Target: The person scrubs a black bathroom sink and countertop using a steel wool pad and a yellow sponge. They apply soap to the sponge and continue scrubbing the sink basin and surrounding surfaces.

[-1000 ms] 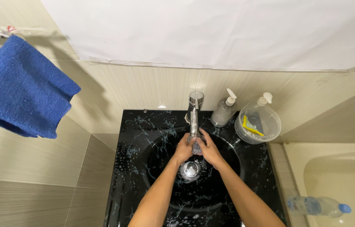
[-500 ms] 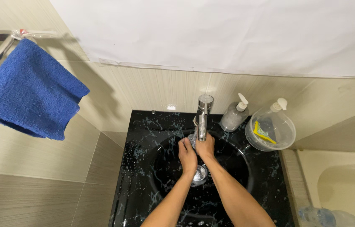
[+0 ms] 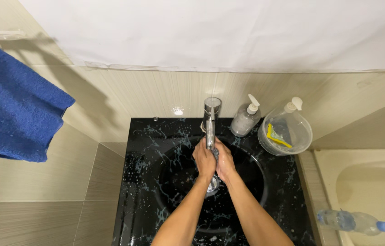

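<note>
Far left there's a blue towel [image 3: 12, 107] hanging off a rail, up against the beige tiled wall [image 3: 124, 98]. Above all of it, a big white sheet [image 3: 229, 32] covers the upper wall.

Moving in, you get the black sink [image 3: 147, 182], glossy with pale marbled streaks and water drops all over the flat rim. The round bowl sits in the middle and a chrome faucet [image 3: 210, 120] stands at the back edge, its spout pointing out over the bowl.

Right under that spout are both hands, pressed together. The left hand [image 3: 204, 159] is curled over, fingers folded in, and the right hand [image 3: 224, 160] is wrapped against it from the other side. Between them, near the fingertips, there's a small greyish wad [image 3: 215, 152] peeking out, just below the tip of the spout. Looks like both hands are closed around it, but it's mostly hidden, so I can't tell what it actually is. Below the wrists you can just see the shiny drain [image 3: 212, 185] at the bottom of the bowl.

Further right on the sink's back corner: a clear pump bottle [image 3: 245, 119], then a clear plastic tub [image 3: 285, 132] just beside it, with a second pump dispenser and something yellow inside.

Far right is a cream bathtub [image 3: 365, 182], with a clear plastic bottle with a blue cap [image 3: 351, 221] lying on its side.
</note>
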